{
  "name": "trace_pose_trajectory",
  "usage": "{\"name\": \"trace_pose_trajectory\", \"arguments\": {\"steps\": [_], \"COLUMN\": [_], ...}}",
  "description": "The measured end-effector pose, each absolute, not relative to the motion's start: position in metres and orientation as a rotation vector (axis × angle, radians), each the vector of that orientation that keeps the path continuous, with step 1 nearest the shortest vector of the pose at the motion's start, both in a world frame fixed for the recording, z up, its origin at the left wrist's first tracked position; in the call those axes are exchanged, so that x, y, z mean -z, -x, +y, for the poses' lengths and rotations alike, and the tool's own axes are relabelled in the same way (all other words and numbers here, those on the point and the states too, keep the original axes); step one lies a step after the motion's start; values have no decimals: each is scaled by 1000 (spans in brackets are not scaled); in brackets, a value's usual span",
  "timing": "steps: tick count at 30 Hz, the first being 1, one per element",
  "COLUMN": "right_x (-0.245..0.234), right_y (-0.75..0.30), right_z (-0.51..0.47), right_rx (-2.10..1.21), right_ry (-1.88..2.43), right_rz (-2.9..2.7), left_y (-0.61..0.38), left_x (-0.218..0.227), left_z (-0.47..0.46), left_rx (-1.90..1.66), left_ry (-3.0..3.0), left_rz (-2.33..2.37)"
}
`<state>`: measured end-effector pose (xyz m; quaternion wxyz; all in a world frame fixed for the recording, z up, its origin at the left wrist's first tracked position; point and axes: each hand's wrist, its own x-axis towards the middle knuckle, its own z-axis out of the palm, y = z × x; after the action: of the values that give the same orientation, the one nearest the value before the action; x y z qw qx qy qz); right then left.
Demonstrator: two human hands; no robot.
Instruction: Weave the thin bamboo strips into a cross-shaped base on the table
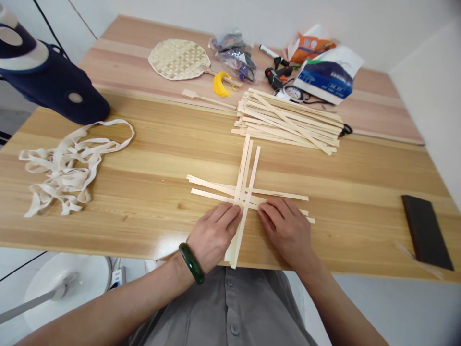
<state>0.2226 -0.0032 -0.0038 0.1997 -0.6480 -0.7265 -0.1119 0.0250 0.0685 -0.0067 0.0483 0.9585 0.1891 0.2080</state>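
Note:
Several pale bamboo strips (252, 168) cross one another at the front middle of the table, some running away from me and others sideways. My left hand (217, 233), with a green bangle at the wrist, has its fingers pressed together on the lengthwise strips just below the crossing. Close to the right of the crossing, my right hand (285, 229) pinches the sideways strips, its thumb and fingertips together. Both palms face down, and they cover parts of the strips. Behind the crossing lies a thick pile of loose bamboo strips (288, 120).
A tangled cream ribbon (77, 163) and a navy padded object (68, 86) are at the left. At the back lie a woven fan (179, 59), a yellow tassel (221, 85), plastic bags (234, 53), a glue gun (277, 74) and a tissue box (326, 79). A dark phone-like slab (427, 230) rests at the right.

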Motion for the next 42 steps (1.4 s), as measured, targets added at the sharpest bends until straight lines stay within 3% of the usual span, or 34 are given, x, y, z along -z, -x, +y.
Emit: {"name": "trace_pose_trajectory", "arguments": {"steps": [42], "right_x": [4], "right_y": [-206], "right_z": [27], "right_rx": [306], "right_ry": [1837], "right_rz": [-1961], "left_y": [-30], "left_x": [9], "left_z": [77], "left_rx": [-663], "left_ry": [-2977], "left_rz": [587]}}
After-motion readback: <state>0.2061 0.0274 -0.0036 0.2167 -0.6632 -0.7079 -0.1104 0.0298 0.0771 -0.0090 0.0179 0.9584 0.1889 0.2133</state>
